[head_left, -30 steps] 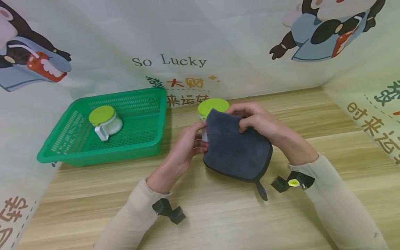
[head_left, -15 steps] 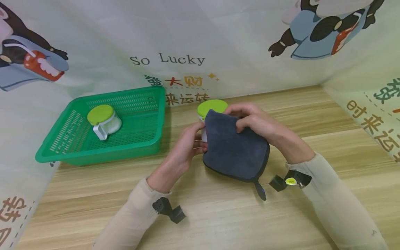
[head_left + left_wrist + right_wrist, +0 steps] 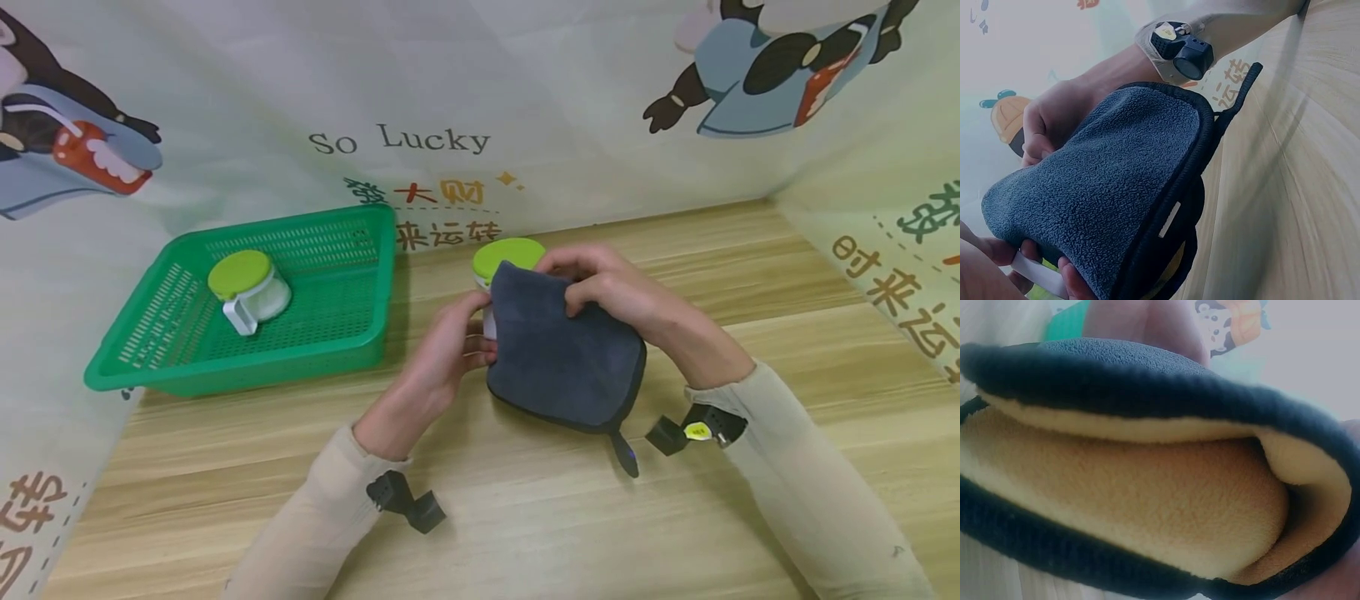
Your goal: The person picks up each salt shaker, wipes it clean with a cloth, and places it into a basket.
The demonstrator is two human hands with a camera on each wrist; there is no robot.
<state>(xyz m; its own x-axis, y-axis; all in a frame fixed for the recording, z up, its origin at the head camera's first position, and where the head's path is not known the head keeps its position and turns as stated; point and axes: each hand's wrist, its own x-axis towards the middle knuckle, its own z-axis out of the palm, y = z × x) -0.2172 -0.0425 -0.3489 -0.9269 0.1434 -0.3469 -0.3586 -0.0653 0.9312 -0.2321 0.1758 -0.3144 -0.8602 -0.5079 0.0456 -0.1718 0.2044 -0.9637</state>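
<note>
A lidded jar (image 3: 508, 254) with a lime-green top stands upright in the head view, mostly hidden behind a dark grey-blue cloth (image 3: 566, 354). My left hand (image 3: 444, 340) grips the jar's white handle (image 3: 1040, 275), fingers curled round it beside the cloth's edge. With thumb and fingers, my right hand (image 3: 618, 287) pinches the cloth at its upper right, against the jar. The cloth is folded, with a dark trim and a hanging loop; its tan fleecy inner side (image 3: 1147, 494) fills the right wrist view. Cloth covers most of the jar's body.
To the left a green plastic basket (image 3: 360, 354) holds a second jar (image 3: 258, 300) with a lime-green lid and white handle. The wood-grain table (image 3: 525, 517) extends around the hands. A printed curtain (image 3: 570, 100) hangs behind it.
Hands, cloth and jar keep almost the same pose. The whole head view has shifted slightly, and the basket appears a little further left and up.
</note>
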